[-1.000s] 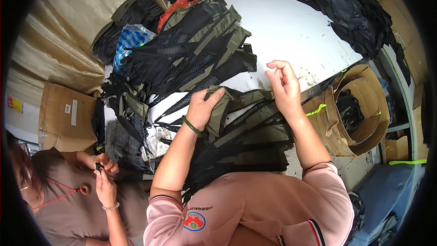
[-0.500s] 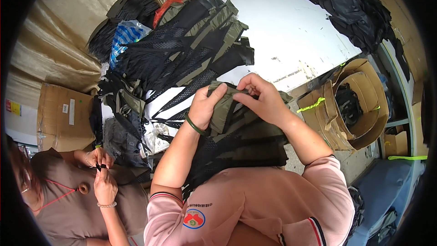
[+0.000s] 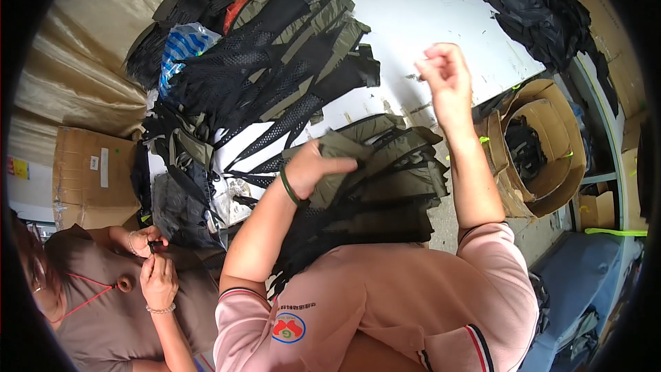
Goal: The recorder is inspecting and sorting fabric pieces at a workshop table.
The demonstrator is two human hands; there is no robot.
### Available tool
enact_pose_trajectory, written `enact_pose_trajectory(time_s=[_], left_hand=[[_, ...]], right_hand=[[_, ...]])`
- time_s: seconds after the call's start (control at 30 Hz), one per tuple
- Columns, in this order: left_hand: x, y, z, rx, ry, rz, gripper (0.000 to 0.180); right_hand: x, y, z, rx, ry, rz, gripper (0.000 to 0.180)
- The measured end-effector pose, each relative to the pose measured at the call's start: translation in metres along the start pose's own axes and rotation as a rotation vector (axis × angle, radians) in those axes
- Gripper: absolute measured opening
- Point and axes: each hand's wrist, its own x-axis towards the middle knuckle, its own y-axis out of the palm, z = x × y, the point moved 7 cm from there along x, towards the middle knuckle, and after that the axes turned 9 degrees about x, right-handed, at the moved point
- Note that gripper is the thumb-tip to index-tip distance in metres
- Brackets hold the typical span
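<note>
My left hand [image 3: 308,169] is closed on an olive-green fabric piece [image 3: 337,148] with black mesh, its thumb lying across the top. Below and to the right, more olive and black fabric pieces [image 3: 406,182] fan out in layers in front of my body. My right hand [image 3: 447,79] is raised off the fabric, over the white tabletop to the right. Its fingers are loosely bent and apart, slightly blurred at the tips, and I see nothing in them.
A large heap of black mesh and olive pieces [image 3: 296,48] covers the white table [image 3: 406,7]. Black fabric [image 3: 523,14] hangs at the far right. An open cardboard box [image 3: 499,172] stands at right. At lower left, a co-worker's hands [image 3: 158,272] hold a small black item.
My right hand has let go of the fabric and swung up and right over the table. My left hand still holds the piece, now lower, over the layered pieces.
</note>
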Motion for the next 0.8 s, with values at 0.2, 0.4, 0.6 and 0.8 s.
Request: enact_pose_trajectory(time_s=[0.2,0.4,0.6,0.8], left_hand=[[0.006,-0.001,-0.009,-0.228,0.022,-0.023,0.032],[0.006,0.004,-0.006,-0.166,-0.002,-0.013,0.035],[0.006,0.012,-0.025,0.389,0.172,-0.053,0.032],[-0.057,-0.059,-0.031,0.556,-0.174,-0.033,0.021]], right_hand=[[-0.055,0.056,-0.017,-0.031,0.289,0.556,0.015],[-0.031,0.051,0.012,-0.068,0.028,0.379,0.022],[-0.06,0.075,-0.008,-0.188,0.133,0.505,0.012],[-0.013,-0.031,-0.008,0.02,0.074,0.089,0.02]])
